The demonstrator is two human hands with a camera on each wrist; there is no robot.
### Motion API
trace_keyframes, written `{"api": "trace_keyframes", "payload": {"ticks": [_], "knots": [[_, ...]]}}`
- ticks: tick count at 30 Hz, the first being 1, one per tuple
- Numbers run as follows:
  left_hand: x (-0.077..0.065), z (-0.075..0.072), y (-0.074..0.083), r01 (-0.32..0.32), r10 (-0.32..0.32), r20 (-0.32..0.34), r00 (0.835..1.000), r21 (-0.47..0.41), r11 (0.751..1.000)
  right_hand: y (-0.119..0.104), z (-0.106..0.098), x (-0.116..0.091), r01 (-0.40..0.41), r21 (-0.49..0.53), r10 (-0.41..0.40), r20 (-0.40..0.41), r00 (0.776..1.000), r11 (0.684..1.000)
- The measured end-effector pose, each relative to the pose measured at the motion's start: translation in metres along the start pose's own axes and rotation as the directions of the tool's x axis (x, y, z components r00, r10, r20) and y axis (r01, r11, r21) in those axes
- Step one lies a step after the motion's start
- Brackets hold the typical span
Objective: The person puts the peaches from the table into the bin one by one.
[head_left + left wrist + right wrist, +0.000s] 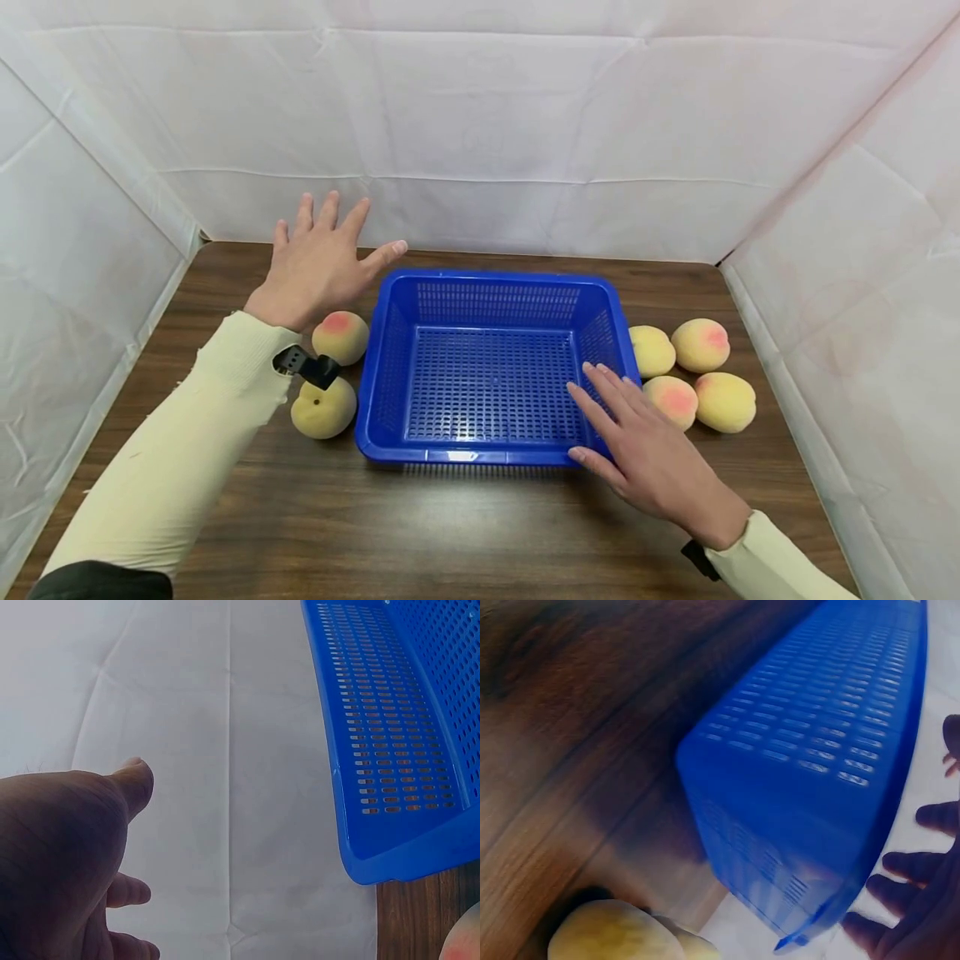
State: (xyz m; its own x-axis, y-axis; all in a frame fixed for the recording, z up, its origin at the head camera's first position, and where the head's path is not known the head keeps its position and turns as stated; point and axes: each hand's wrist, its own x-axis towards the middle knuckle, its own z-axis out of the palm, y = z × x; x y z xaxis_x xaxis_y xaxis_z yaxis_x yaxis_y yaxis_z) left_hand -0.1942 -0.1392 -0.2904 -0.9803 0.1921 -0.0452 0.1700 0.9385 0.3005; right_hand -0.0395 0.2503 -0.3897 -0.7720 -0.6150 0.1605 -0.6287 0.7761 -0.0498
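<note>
Pale sleeve (150,479) nearest, the spread, empty left hand (311,271) hovers near two peaches (341,339) left of the blue basket (491,383). The right hand (656,454), also spread and empty, overhangs its right rim; four peaches (701,345) lie to its right, probably for easy reach.

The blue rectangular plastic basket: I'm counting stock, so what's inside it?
Inside the blue rectangular plastic basket, only slotted floor and walls show. The right hand covers part of the right wall and near corner; that patch cannot be seen.
</note>
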Motion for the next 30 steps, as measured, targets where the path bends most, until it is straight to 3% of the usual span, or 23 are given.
{"api": "trace_keyframes", "payload": {"ticks": [8, 20, 30], "knots": [[-0.001, -0.001, -0.003, 0.002, -0.002, 0.001, 1.0, -0.002, 1.0, -0.002, 0.01, -0.002, 0.094, 0.009, -0.094, 0.043, 0.995, 0.996], [-0.002, 0.0, -0.011, 0.014, -0.014, 0.02, 1.0, 0.005, 1.0, 0.001, 0.022, -0.005, 0.2, 0.047, -0.201, 0.007, 0.98, 0.979], [-0.003, -0.002, -0.021, 0.052, -0.053, 0.046, 0.998, 0.014, 0.999, 0.0, 0.027, -0.005, 0.178, 0.085, -0.182, 0.051, 0.982, 0.98]]}}
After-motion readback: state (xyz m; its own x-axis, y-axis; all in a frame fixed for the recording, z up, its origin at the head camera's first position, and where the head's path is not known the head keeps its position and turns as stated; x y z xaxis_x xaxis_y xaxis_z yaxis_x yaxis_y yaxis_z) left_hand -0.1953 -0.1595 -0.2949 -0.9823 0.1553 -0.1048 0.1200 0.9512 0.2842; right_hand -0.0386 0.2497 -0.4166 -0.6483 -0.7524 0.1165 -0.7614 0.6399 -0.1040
